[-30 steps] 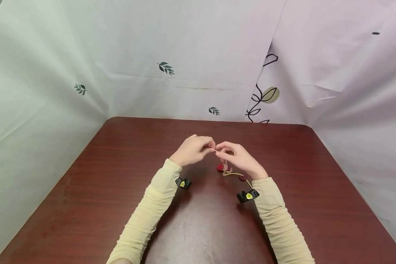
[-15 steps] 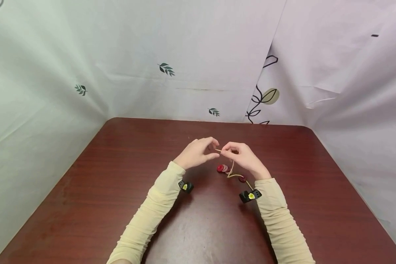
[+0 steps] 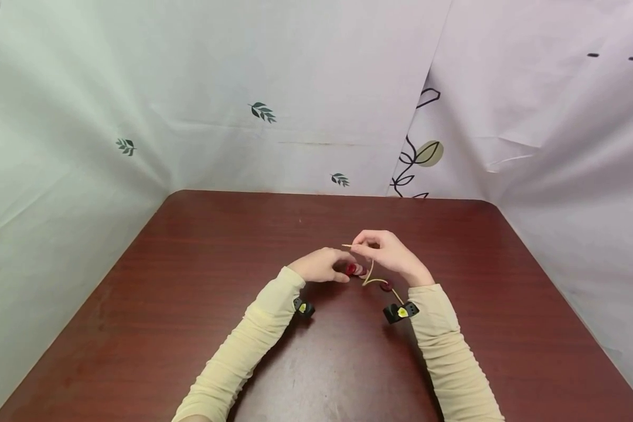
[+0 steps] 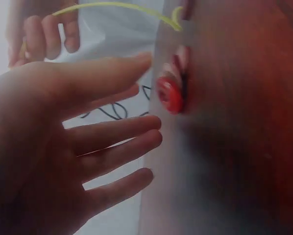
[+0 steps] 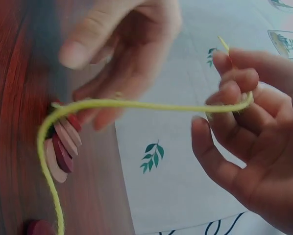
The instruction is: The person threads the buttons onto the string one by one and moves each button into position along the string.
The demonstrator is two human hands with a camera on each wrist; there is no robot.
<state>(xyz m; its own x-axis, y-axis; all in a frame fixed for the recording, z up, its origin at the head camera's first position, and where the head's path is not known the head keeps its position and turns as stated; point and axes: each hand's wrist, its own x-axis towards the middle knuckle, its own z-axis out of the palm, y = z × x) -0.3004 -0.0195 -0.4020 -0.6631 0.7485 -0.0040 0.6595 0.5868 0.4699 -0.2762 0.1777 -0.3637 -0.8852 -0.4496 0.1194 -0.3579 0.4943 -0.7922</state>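
Head view: table [image 3: 232,234] with a reddish-brown, wood-grained surface, its far corners rounded and its near middle marked by a pale sheen [image 3: 316,375]. White cloth [image 3: 190,88] rises behind it and along both sides, creased toward the corners; small green sprigs [image 3: 262,112] are printed on the back, and right of a slanting seam stands a black-outlined vine [image 3: 429,153] with an olive patch. Above the table, slightly right of centre, the right hand [image 3: 387,249] pinches a yellow cord [image 5: 136,104], a short end projecting past the fingertips, the remainder drooping to the wood. The left hand [image 3: 324,265], fingers extended and spread, lies just beside a row of red, pink and maroon discs [image 5: 63,152] on the table; contact cannot be judged. A separate maroon disc [image 3: 386,286] lies along the cord, nearer the right wrist.
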